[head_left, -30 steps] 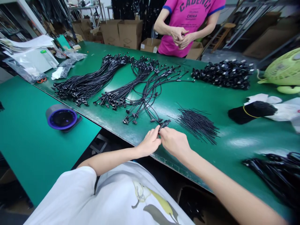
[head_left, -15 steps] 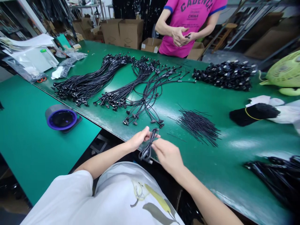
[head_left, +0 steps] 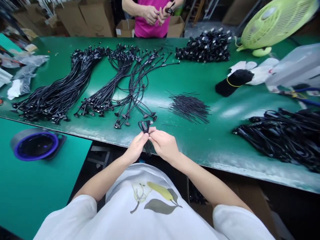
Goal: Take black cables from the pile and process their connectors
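Just over the table's near edge, a black cable (head_left: 143,126) is folded into a small coil, its loops above the fingers and more strands hanging below. My left hand (head_left: 136,147) pinches the coil at its middle. My right hand (head_left: 165,142) is closed against the same spot, its fingertips touching the cable; whether a thin tie is between them is hidden. Beyond the hands lie loose black cables (head_left: 131,90) with flat connectors at their near ends. A heap of thin black twist ties (head_left: 189,107) rests to the right of them.
Larger cable bundles (head_left: 75,76) lie at left on the green table (head_left: 160,78). Coiled cables (head_left: 205,46), a green fan (head_left: 272,23) and a banded black bundle (head_left: 232,83) stand at right. Bagged cables (head_left: 282,140) lie near right. A purple-rimmed tape roll (head_left: 36,145) sits left. A co-worker's hands (head_left: 156,15) work opposite.
The view has swung right and down. The cable coil has turned so its loops and a connector point up and away, and both hands have come together around its middle.
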{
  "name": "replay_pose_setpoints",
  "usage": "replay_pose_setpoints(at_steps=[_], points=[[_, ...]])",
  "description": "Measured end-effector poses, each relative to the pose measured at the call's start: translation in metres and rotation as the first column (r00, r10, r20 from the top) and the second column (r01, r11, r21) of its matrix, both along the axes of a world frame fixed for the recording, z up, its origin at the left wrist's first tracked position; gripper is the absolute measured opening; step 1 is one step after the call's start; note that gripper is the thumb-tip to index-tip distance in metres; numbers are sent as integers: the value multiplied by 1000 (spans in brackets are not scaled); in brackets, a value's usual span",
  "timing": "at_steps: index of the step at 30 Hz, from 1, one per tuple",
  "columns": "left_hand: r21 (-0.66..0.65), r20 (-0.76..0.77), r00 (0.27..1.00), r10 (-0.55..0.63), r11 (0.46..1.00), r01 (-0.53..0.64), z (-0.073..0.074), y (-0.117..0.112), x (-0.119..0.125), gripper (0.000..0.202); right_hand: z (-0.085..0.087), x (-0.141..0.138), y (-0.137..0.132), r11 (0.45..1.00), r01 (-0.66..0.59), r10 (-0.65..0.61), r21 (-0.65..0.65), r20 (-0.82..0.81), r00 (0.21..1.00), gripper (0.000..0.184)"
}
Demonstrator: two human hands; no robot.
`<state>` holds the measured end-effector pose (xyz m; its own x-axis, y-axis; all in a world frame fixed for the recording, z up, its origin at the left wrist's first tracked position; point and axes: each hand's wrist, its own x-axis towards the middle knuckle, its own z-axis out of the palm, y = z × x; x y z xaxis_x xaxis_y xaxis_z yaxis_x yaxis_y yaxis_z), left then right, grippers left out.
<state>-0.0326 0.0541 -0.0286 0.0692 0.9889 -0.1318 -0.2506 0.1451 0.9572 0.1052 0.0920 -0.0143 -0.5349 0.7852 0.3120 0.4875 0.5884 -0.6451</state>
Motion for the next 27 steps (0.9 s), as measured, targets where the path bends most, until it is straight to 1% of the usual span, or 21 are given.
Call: replay_pose_setpoints(at_steps=[1, 2, 3, 4, 5, 6, 7, 9, 10, 11, 12, 13, 14, 15, 16, 18, 20, 21, 23, 25, 27], points=[[33, -12, 1000, 22, 999, -22, 2, 1, 2, 45, -2, 0, 0, 988, -5, -7, -151, -75, 997, 33], [62, -18, 999, 49, 997, -48, 4, 3, 4, 42, -4, 1, 0, 945, -37, -16, -324, -161, 987, 34], [75, -11, 997, 72, 995, -71, 7, 5, 6, 39, -6, 3, 1, 868, -98, -30, -486, -248, 968, 37], [71, 10, 996, 94, 993, -94, 10, 8, 7, 37, -8, 6, 2, 776, -172, -40, -606, -320, 947, 40], [54, 40, 993, 112, 992, -114, 12, 11, 9, 36, -8, 11, 3, 701, -231, -46, -675, -366, 929, 42], [30, 73, 989, 128, 991, -130, 14, 14, 10, 35, -8, 17, 5, 668, -252, -57, -700, -385, 921, 44], [7, 95, 985, 143, 990, -144, 15, 17, 12, 35, -7, 23, 6, 684, -230, -81, -692, -386, 919, 43], [-29, 94, 988, 125, 992, -123, 15, 21, 17, 34, -2, 36, 8, 793, -113, -166, -598, -391, 905, 37], [-41, 66, 994, 84, 996, -82, 14, 22, 21, 33, 1, 40, 9, 839, -48, -210, -542, -404, 890, 36], [-48, 15, 1000, 27, 998, -26, 12, 22, 26, 32, 5, 43, 9, 866, -1, -241, -500, -419, 875, 41], [-53, -57, 998, -31, 998, 28, 10, 22, 31, 32, 9, 43, 8, 875, 23, -261, -484, -430, 864, 50], [-56, -141, 987, -81, 996, 74, 9, 21, 36, 31, 12, 43, 7, 869, 29, -277, -495, -436, 856, 56], [-55, -219, 969, -117, 993, 108, 7, 20, 41, 32, 14, 41, 6, 850, 28, -302, -526, -443, 844, 56], [-52, -275, 951, -140, 990, 131, 7, 19, 45, 32, 16, 39, 5, 824, 28, -342, -567, -457, 821, 51], [-57, -291, 942, -170, 985, 160, 6, 18, 49, 32, 16, 36, 4, 799, 22, -389, -602, -489, 781, 43], [-108, -195, 945, -263, 963, 246, 7, 16, 55, 36, 15, 34, 3, 776, -32, -459, -630, -599, 656, 32], [-196, -16, 940, -340, 923, 331, 8, 14, 60, 43, 13, 35, 4, 792, -121, -459, -598, -715, 527, 31], [-233, 52, 938, -342, 909, 344, 8, 13, 63, 46, 12, 37, 5, 805, -163, -441, -570, -760, 478, 31], [-280, 103, 950, -295, 908, 312, 9, 10, 68, 49, 11, 42, 8, 827, -214, -398, -519, -812, 427, 30], [-297, 79, 964, -254, 917, 266, 10, 9, 74, 50, 8, 48, 8, 837, -202, -397, -508, -819, 414, 33], [-310, 44, 970, -241, 919, 242, 10, 10, 78, 51, 2, 52, 6, 824, -177, -441, -539, -805, 396, 51]])
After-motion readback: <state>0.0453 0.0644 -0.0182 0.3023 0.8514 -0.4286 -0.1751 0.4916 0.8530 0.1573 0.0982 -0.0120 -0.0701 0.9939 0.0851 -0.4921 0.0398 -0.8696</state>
